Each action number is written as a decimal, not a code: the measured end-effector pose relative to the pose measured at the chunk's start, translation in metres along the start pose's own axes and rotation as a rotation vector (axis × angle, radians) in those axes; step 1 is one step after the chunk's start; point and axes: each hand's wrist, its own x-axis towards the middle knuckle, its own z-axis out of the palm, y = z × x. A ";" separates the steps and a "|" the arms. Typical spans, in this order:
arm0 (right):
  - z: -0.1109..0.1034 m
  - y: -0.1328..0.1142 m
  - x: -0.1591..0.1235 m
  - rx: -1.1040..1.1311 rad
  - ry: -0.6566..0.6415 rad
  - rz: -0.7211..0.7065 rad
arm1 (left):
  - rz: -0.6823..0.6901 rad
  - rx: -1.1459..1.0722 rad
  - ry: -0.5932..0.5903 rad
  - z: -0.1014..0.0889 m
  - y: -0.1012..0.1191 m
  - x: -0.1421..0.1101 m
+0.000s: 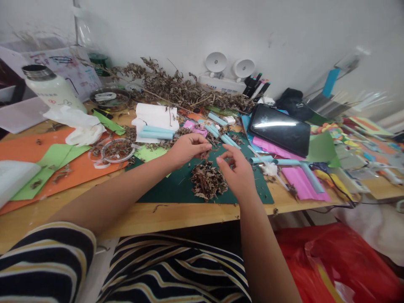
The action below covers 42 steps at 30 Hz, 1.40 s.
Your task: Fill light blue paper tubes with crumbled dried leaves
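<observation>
My left hand (188,150) is closed in a pinch above the green cutting mat (170,185), with small brown bits of dried leaf (205,155) at its fingertips. Facing it from the right is my right hand (237,171), its fingers curved and the thumb apart from the index finger, with nothing visible between them. A heap of crumpled dried leaves (207,181) lies on the mat just below both hands. Behind them are light blue paper rolls (217,119) and scattered leaf crumbs.
Dried leafy branches (176,86) lie along the wall. On the left stand a white bottle (53,90), a round clear lid with leaf bits (117,150) and orange paper (19,147). A black tablet (279,130) and pink paper (304,183) lie to the right.
</observation>
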 end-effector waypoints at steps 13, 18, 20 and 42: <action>-0.003 0.002 0.003 0.176 0.061 0.120 | -0.099 -0.197 0.115 0.005 0.003 -0.001; -0.002 0.017 -0.006 0.389 0.146 0.228 | -0.103 -0.182 0.199 0.000 0.002 0.003; -0.003 0.022 -0.009 0.465 0.187 0.268 | -0.080 -0.036 0.136 0.001 0.000 0.001; 0.006 0.011 -0.021 0.807 0.051 0.212 | 0.003 0.596 -0.394 0.022 0.019 -0.020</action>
